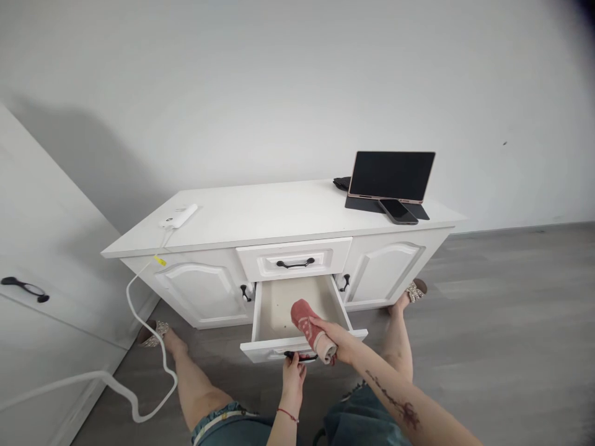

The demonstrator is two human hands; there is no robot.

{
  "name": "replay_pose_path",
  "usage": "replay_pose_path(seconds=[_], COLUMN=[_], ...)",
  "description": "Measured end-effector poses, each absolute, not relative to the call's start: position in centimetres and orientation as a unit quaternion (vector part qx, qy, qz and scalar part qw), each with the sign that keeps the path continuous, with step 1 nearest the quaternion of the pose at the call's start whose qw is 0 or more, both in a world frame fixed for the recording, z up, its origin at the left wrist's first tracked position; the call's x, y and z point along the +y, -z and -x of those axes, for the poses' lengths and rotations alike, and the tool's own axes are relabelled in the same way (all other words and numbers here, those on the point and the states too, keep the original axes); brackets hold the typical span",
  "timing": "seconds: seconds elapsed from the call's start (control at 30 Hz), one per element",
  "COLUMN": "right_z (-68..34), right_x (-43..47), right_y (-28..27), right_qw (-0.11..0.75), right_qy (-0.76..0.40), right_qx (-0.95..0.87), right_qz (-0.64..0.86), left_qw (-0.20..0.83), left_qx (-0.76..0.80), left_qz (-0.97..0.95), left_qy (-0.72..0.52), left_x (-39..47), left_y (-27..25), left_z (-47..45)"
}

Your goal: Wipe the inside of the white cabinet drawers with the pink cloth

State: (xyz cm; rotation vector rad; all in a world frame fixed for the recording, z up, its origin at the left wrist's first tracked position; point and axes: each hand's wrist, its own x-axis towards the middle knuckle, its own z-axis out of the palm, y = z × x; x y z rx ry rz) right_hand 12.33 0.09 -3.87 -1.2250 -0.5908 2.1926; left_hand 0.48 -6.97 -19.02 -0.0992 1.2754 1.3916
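A rolled pair of pink socks (pixel 307 321) with a whitish cuff is in my right hand (pixel 340 339), tilted over the front of the pulled-out lower drawer (pixel 260 350). My fingers wrap around the bundle from the right. My left hand (pixel 294 373) grips the drawer's black handle (pixel 307 357) from below. Inside the drawer, the pale bottom shows a few tiny dark specks. Above it, the upper drawer (pixel 269 263) is closed.
The white cabinet top (pixel 260 210) bears a tablet (pixel 393 176) on a stand, a phone (pixel 398 212) and a white power strip (pixel 179 218). Its cord (pixel 132 303) hangs down at the left. A wardrobe (pixel 46 229) stands at far left. My legs are spread on both sides.
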Motion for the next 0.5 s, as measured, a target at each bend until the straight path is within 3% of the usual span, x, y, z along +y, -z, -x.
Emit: replay_pose_path(seconds=[0.17, 0.3, 0.5], right_z=[-12.2, -9.7, -5.1], right_x=[5.0, 8.4, 9.9], right_y=[5.4, 7.6, 10.5], right_qw=[0.174, 0.115, 0.011], right_qy=[-0.712, -0.656, -0.527], right_qx=[-0.46, -0.548, -0.736], right_qz=[0.502, 0.505, 0.425], left_qw=[0.6, 0.602, 0.615], left_qx=[0.545, 0.551, 0.554], left_qz=[0.019, 0.007, 0.02], left_qy=[-0.585, -0.577, -0.561], left_x=[-7.0, -7.2, -7.1], left_y=[19.0, 18.9, 19.2], left_z=[-0.3, -0.1, 0.1])
